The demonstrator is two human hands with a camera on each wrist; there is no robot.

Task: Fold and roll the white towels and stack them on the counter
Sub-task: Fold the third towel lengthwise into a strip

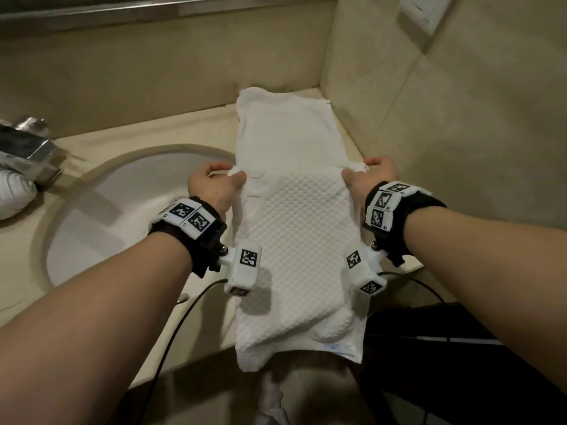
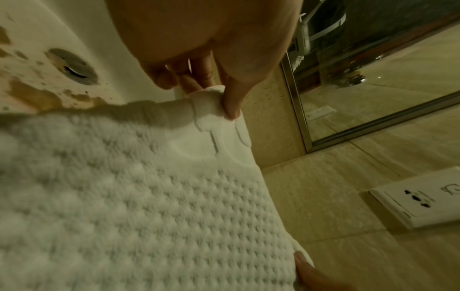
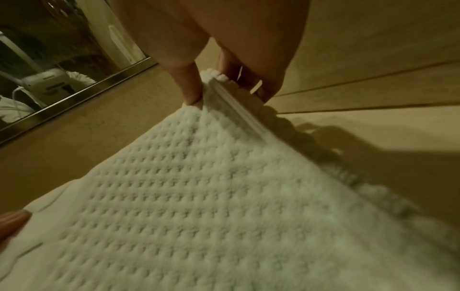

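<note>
A long white towel with a dotted waffle weave lies lengthwise on the beige counter, its far end against the corner walls and its near end hanging over the front edge. My left hand pinches the towel's left corner between thumb and fingers. At the opposite side, my right hand pinches the right corner the same way. Both hands hold this upper layer slightly raised above the layer beneath it, about halfway along the towel.
A round white sink sits left of the towel, with a chrome tap and another white cloth at the far left. Tiled walls close the corner on the right; a wall socket and a mirror are nearby.
</note>
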